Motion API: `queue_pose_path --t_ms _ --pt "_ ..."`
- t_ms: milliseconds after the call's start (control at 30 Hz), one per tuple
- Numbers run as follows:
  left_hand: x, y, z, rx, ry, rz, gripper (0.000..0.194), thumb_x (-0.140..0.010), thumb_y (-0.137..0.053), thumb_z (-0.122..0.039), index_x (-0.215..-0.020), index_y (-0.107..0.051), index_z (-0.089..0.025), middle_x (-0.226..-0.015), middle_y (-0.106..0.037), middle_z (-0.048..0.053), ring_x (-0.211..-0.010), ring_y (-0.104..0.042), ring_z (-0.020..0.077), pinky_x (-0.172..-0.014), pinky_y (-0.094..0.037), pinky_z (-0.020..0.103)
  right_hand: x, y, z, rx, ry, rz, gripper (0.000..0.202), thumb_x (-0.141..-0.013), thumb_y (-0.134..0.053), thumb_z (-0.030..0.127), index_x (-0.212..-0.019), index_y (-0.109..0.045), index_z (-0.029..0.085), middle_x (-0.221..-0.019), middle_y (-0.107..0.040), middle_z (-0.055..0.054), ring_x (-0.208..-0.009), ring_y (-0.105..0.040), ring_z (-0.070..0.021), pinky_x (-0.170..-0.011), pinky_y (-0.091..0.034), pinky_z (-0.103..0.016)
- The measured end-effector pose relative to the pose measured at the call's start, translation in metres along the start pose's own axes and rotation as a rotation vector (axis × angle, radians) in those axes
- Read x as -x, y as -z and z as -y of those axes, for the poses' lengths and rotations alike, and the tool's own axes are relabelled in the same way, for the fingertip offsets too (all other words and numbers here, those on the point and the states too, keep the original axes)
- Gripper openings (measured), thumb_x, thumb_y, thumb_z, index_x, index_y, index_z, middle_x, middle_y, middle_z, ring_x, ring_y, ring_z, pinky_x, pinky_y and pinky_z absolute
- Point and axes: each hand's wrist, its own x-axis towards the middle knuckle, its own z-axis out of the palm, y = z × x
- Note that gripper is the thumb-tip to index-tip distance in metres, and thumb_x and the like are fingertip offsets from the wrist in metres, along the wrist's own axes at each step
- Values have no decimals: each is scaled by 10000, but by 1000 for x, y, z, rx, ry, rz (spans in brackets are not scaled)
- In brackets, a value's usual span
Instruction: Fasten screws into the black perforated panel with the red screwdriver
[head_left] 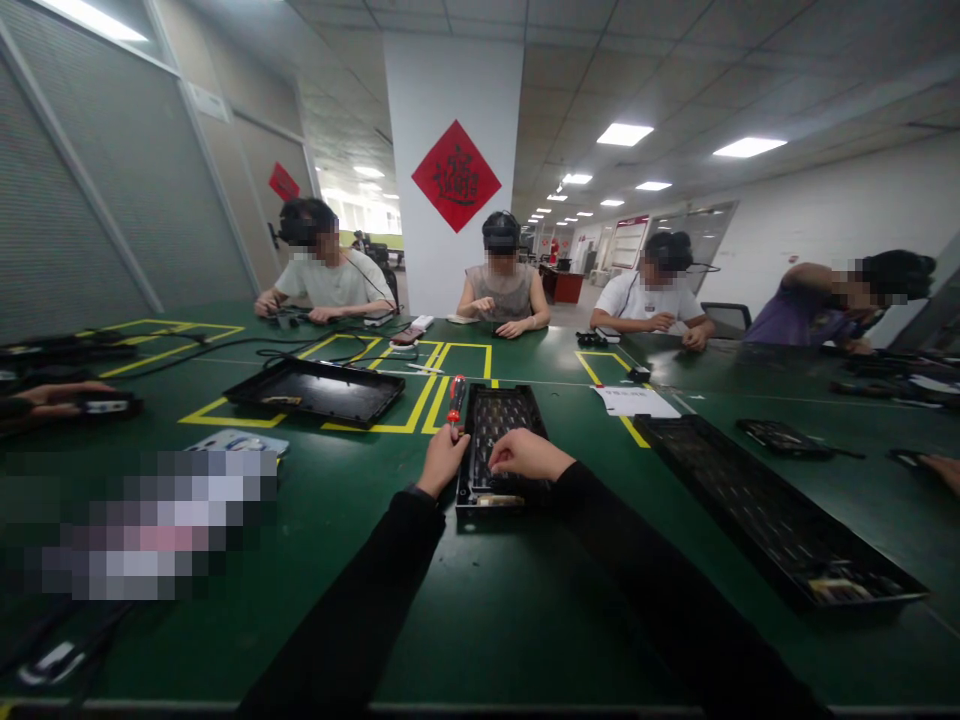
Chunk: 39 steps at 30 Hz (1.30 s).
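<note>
- We have the black tray (538, 408) on the green bench (600, 630), straight in front of us, its long sides running away from us.
- Our left hand (442, 462) is closed around the lower part of a red-handled screwdriver (457, 395), which stands roughly upright, handle up, just beside the tray's left wall.
- Our right hand (534, 456) is over the tray's interior, thumb and fingertips drawn together; we cannot tell whether anything is pinched between them.
- A pale strip (500, 501) lies at the tray's near end.
- We judge the step in hand to be close fingertip work inside the tray, with the screwdriver held ready rather than applied; whether we are picking up or placing something is too small to tell.
- The next move, we judge, calls for a light, precise pinch and a steady tray.
</note>
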Motion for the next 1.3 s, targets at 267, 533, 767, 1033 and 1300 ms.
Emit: queue_pose_path --t_ms 267,533,767,1033,1300 --pt "0 1 -1 -6 11 8 193 -745 -483 -253 -626 -345 -192 -855 -600 46 -795 -548 158 -707 -389 286 -10 -8 8 172 -29 114 125 -580 -699 146 -672 -709 230 -654 -666 18 -617 -584 -116 -509 -322 -185" --pt "0 0 -4 -20 27 12 210 -752 -481 -255 -620 -331 -191 -828 -593 43 -800 -546 157 -697 -388 282 -2 -10 8 -179 19 126 150 -695 -619 212 -799 -691 134 -736 -670 -21 -677 -586 -123 -610 -398 -188" --pt "-1 -3 2 -28 4 -1 212 -748 -484 -261 -626 -324 -192 -846 -592 41 -810 -546 156 -704 -382 280 -2 -22 13 -268 -85 259 138 -681 -606 201 -763 -677 116 -682 -648 -7 -604 -535 -99 -573 -391 -178" --pt "-2 -3 3 -38 11 8 227 -750 -486 -262 -624 -309 -195 -847 -586 42 -823 -547 160 -709 -386 285 -7 -21 15 -220 -127 287 124 -667 -604 212 -732 -677 136 -655 -637 6 -571 -520 -89 -538 -378 -170" --pt "-2 -4 2 -50 20 2 229 -746 -491 -254 -622 -308 -195 -793 -563 28 -782 -535 155 -692 -392 278 -13 -16 24 -214 -140 331 75 -665 -610 183 -699 -667 149 -605 -634 18 -537 -527 -86 -508 -368 -171"
